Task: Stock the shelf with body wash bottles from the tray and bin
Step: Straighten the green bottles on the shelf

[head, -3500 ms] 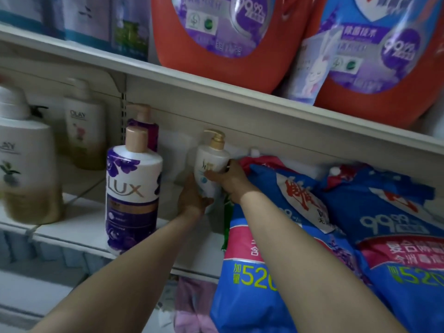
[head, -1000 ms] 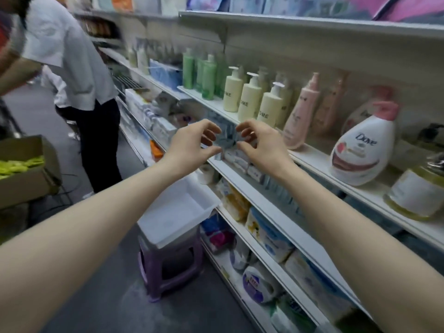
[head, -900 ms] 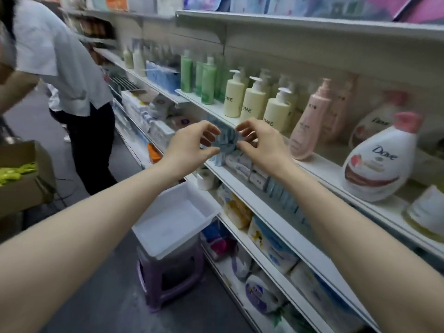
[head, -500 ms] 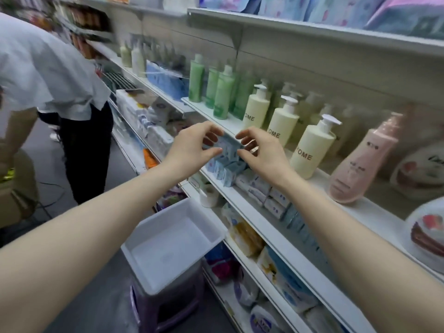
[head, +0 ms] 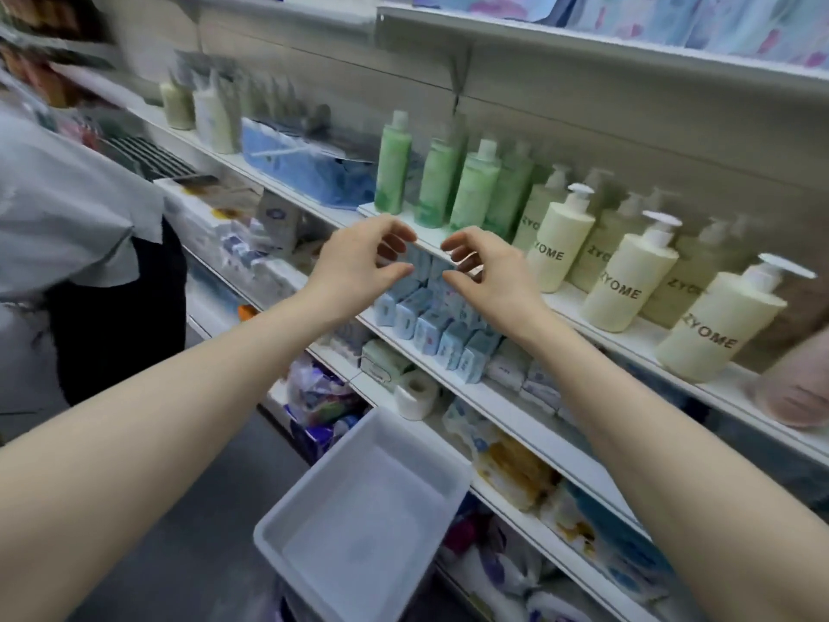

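Stock status: we hold both hands, left hand (head: 359, 262) and right hand (head: 489, 276), loosely curled on nothing, body wash bottles (head: 628, 271) shelved just right of our grip, tray (head: 359, 527) below apparently emptied, bin unseen.

Pump bottles (head: 628, 280) on shelf (head: 673, 347), soap packs (head: 430, 325) one level below, tray (head: 368, 523) beneath

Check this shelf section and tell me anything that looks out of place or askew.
Two things stand out. The white tray below holds no bottles. Both hands, left hand and right hand, hover with curled fingers, holding nothing, before the blue packets. The ZYOME bottles stand orderly.
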Motion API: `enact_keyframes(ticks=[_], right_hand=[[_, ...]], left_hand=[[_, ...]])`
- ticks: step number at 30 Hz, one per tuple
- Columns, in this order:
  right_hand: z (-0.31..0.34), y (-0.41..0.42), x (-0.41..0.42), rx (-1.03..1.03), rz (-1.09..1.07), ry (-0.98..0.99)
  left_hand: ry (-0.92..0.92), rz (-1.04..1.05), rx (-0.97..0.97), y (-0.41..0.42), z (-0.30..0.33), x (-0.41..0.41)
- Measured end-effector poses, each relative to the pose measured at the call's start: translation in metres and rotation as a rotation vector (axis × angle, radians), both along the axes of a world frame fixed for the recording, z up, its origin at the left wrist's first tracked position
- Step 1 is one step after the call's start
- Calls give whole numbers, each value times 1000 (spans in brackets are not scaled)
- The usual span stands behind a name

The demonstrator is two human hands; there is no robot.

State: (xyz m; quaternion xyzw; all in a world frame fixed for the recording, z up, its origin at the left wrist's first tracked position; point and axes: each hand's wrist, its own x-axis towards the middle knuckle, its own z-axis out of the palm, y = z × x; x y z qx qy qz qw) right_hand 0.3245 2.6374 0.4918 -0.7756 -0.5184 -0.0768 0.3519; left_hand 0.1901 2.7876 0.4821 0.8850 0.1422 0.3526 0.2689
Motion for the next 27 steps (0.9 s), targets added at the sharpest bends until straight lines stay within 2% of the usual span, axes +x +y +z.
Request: enact_keyframes(ticks=[9,14,27], right_hand=[[7,97,-22,-5,-163,27],[9,129,-3,6,-235,16],[-5,207,55,12,-386,165]], left_hand=[[-2,-139,-32,113,9,0],[-20,-177,-37,153,10,31],[-6,-256,-68,232,-9,114]])
